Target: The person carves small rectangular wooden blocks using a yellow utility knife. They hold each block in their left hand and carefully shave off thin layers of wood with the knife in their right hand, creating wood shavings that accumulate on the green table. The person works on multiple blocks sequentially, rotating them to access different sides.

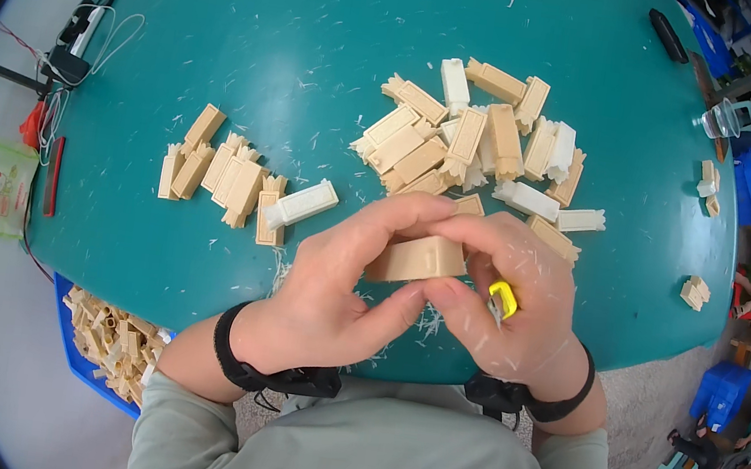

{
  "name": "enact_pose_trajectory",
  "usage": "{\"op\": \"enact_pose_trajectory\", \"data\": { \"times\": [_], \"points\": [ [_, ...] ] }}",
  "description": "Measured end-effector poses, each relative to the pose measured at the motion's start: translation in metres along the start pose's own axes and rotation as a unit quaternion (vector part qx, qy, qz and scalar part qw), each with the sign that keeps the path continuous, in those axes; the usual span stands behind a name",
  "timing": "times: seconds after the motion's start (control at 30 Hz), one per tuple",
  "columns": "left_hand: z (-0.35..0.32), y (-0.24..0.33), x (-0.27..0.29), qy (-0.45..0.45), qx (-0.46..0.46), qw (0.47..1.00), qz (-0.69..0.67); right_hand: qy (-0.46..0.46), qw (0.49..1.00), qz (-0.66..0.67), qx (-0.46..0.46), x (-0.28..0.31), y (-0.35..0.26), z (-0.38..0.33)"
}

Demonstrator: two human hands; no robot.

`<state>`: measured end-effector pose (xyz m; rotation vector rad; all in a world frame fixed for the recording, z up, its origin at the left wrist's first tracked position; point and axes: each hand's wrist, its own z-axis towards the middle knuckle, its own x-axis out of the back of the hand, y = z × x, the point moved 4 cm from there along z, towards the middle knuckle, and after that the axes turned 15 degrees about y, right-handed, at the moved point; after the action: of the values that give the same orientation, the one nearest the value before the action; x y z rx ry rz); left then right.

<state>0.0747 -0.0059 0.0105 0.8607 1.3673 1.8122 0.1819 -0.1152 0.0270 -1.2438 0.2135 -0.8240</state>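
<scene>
A beige, box-shaped plastic piece [417, 259] is held level between my hands above the table's near edge. My left hand [320, 294] closes on its left end, thumb below and fingers above. On the right end, the thumb and forefinger of my right hand [534, 289] pinch it. A small yellow tool [504, 299] with a greyish part is tucked in my right palm; its working end is hidden. Just beyond my left hand lies a white piece [304, 204] of similar shape. Beige and white pieces [504, 140] form a loose pile past my fingertips.
Several beige pieces [236, 180] stand in a group to the left. Pale shavings are scattered over the green table [258, 48]. A blue bin [75, 356] full of beige pieces sits at the lower left. Cables and a power strip [89, 31] lie along the left edge.
</scene>
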Motion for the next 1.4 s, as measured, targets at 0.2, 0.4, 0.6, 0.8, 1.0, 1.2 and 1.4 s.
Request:
{"op": "enact_pose_trajectory", "data": {
  "times": [0.2, 0.4, 0.6, 0.8, 1.0, 1.2, 1.4],
  "points": [
    [0.001, 0.002, 0.012, 0.09, -0.093, 0.992, -0.006, 0.03, 0.997, 0.035, -0.064, 0.0, 0.001, -0.007],
    [-0.003, 0.007, 0.015, 0.169, -0.11, 0.978, -0.045, 0.018, 0.998, -0.061, 0.03, -0.005, -0.002, -0.007],
    [-0.005, 0.008, 0.016, 0.164, -0.175, 0.971, 0.003, 0.031, 0.996, -0.068, 0.044, -0.006, -0.005, -0.006],
    [-0.006, 0.011, 0.016, 0.157, -0.195, 0.968, 0.02, 0.036, 0.993, -0.092, 0.056, -0.007, -0.005, -0.006],
    [-0.006, 0.011, 0.016, 0.159, -0.199, 0.966, 0.033, 0.044, 0.991, -0.108, 0.063, -0.008, -0.006, -0.006],
    [-0.007, 0.013, 0.016, 0.169, -0.195, 0.965, 0.038, 0.047, 0.988, -0.128, 0.079, -0.007, -0.006, -0.007],
    [-0.006, 0.011, 0.015, 0.167, -0.202, 0.965, 0.032, 0.05, 0.986, -0.134, 0.089, -0.008, -0.004, -0.007]
  ]
}}
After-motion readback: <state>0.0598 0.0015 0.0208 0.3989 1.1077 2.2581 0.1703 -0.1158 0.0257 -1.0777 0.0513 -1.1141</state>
